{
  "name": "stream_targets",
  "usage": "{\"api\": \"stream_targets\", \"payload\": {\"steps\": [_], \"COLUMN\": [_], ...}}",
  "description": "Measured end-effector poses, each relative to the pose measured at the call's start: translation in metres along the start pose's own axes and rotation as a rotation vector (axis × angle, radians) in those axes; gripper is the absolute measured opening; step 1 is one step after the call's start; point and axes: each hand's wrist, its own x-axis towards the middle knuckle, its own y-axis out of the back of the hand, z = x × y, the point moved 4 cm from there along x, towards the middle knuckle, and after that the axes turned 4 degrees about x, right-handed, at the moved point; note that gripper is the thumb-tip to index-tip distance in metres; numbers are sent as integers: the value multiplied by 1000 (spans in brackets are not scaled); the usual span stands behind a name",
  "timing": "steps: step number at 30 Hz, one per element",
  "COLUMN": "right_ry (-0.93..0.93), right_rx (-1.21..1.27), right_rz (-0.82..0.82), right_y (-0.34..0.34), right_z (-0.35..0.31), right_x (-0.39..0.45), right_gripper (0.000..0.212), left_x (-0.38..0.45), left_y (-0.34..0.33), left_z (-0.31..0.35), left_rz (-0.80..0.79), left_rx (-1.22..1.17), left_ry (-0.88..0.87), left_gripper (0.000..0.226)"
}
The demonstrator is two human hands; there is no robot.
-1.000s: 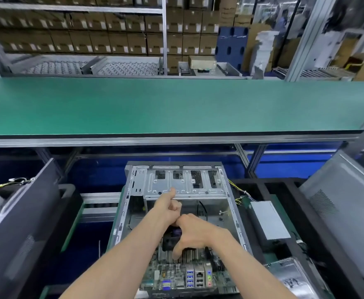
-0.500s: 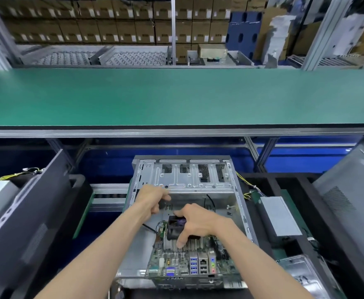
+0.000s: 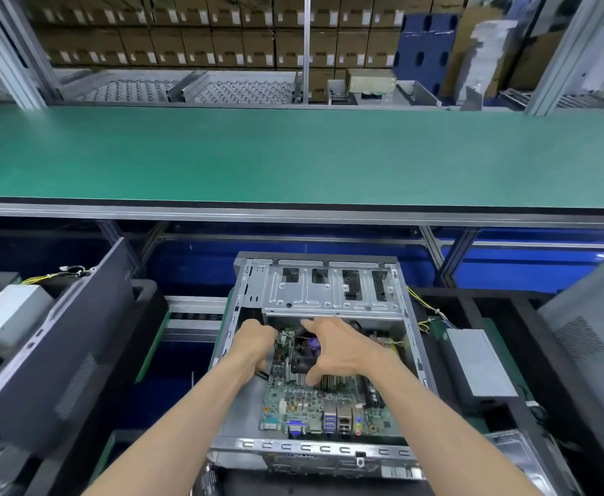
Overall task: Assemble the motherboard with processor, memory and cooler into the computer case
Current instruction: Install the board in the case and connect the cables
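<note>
Green motherboard sits low inside the computer case; my right hand grips its cooler as a handle, left hand curled at the board's edge to guide it.

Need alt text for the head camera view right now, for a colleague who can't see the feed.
Seen from above, a person's two hands lower a motherboard with its cooler into an open computer case: the right hand spans the cooler, the left hand grips at the board's left edge. A green conveyor belt runs behind.
</note>
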Motion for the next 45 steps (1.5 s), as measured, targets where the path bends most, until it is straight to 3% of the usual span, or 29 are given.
{"api": "stream_targets", "payload": {"steps": [5, 11, 17, 19, 22, 27, 37, 45], "right_ry": [35, 85, 35, 28, 20, 21, 5, 9], "right_rx": [-109, -201, -192, -179, -164, -147, -79, -72], "right_rz": [34, 121, 171, 190, 225, 245, 262, 274], "right_y": [-14, -20, -20, -21, -22, -23, -24, -24], "right_z": [8, 21, 32, 35, 38, 38, 44, 46], "right_x": [-2, -1, -3, -3, -4, -5, -6, -8], "right_gripper": [123, 115, 112, 111, 109, 108, 114, 113], "left_x": [2, -6, -12, -13, -20, -35, -48, -44], "left_y": [-8, -5, -11, -18, -25, -27, -23, -25], "left_z": [-9, -10, -25, -34, -42, -42, -38, -49], "left_rz": [22, 42, -221, -379, -578, -723, -766, -621], "left_rx": [45, 447, 940, 939, 936, 742, 584, 578], "left_ry": [-2, -185, -191, -144, -81, 60, 154, 153], "left_gripper": [10, 11, 14, 23, 9, 7, 25, 10]}}
